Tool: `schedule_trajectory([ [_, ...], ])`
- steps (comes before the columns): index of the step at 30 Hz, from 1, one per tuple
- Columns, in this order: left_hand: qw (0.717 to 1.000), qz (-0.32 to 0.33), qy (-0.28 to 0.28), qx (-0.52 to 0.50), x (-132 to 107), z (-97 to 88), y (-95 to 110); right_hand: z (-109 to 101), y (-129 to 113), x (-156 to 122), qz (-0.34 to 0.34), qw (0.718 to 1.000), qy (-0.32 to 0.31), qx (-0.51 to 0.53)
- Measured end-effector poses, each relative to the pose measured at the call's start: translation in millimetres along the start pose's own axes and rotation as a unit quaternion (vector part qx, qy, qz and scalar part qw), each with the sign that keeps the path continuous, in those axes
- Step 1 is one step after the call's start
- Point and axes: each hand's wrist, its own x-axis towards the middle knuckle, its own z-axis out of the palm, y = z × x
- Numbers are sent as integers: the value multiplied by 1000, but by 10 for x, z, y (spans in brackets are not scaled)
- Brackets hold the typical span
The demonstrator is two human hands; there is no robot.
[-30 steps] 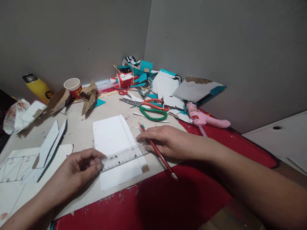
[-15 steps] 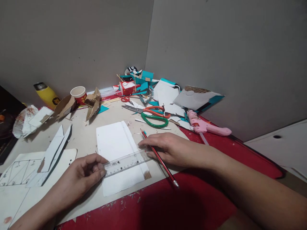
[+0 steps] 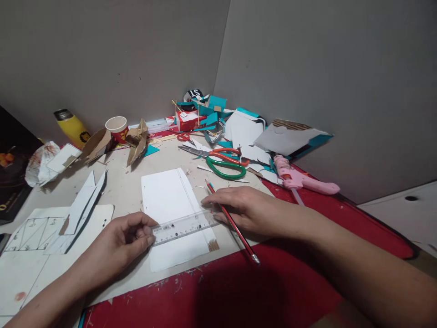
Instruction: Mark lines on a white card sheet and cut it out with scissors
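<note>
A clear plastic ruler lies across the lower part of a white card sheet on the grey board. My left hand pinches the ruler's left end with curled fingers. My right hand rests on the ruler's right end, fingers closed round a red pencil whose point faces away from me near the sheet's right edge.
Green- and orange-handled scissors lie just beyond the sheet, a pink glue gun to their right. Card scraps and small boxes pile in the corner. A paper cup, yellow bottle and folded white card pieces sit at left.
Both hands keep the same grip on the ruler and pencil. The view has shifted slightly, so everything sits a little further right in the picture.
</note>
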Motion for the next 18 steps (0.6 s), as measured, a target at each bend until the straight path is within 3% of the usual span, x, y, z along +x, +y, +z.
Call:
schedule_trajectory([
  [18, 1000, -7, -7, -17, 11, 1, 40, 25, 46, -2, -19, 1000, 11, -10],
])
